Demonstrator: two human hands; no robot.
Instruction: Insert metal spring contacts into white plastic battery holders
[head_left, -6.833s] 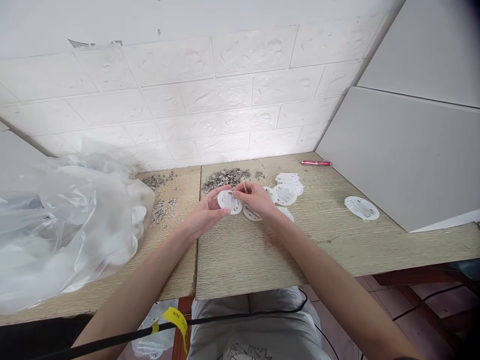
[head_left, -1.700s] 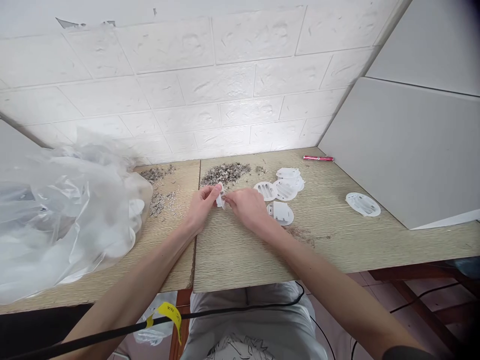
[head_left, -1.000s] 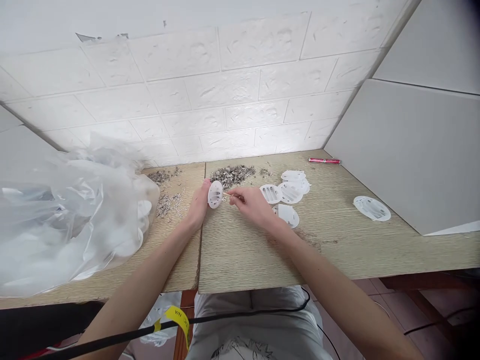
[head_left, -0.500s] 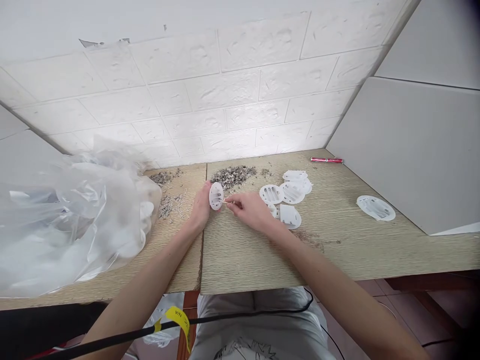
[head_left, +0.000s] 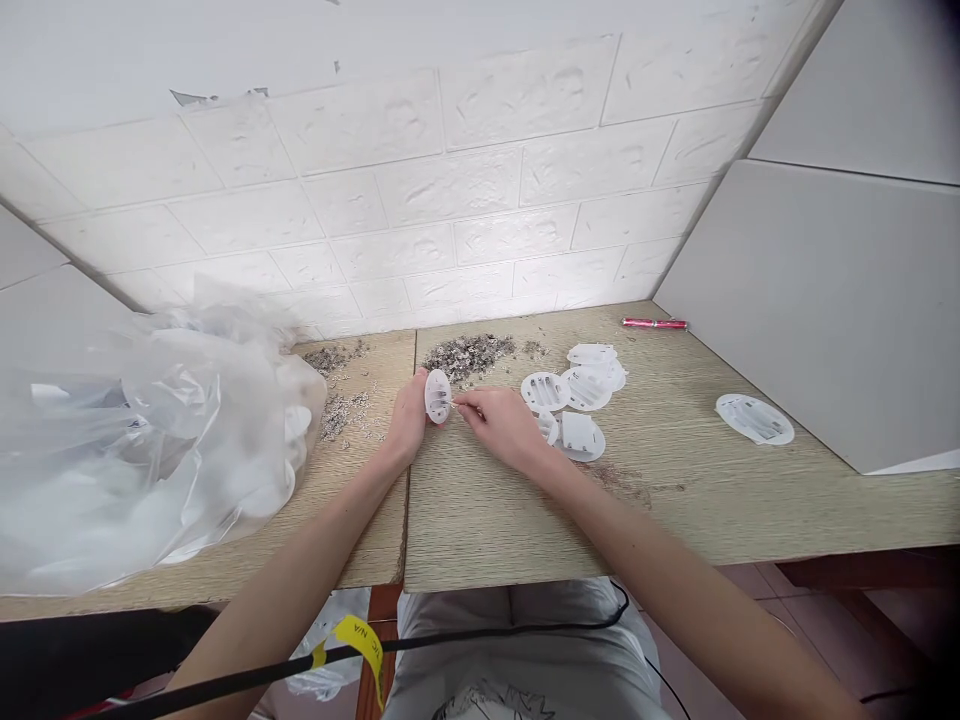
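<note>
My left hand [head_left: 409,418] is closed round the edge of a white oval plastic battery holder [head_left: 437,396], its slotted face tilted toward my right. Slots and small metal bits show on that face. My right hand [head_left: 499,424] pinches a small, thin piece whose tip touches the holder's right side; it is too small to name. Just behind the holder lies a heap of small metal clips [head_left: 469,353]. Close to the right of my right hand are several white oval holders [head_left: 546,391], some overlapping, with metal pieces in their slots.
A large clear plastic bag [head_left: 150,460] of white parts covers the table's left side. Smaller piles of metal pieces [head_left: 343,412] lie beside it. One more white oval holder [head_left: 754,419] and a red pen [head_left: 654,323] are at the right. A black cable [head_left: 450,640] crosses in front.
The holder and both hands stay together in nearly the same place, with the holder turned slightly. The whole view has shifted a little.
</note>
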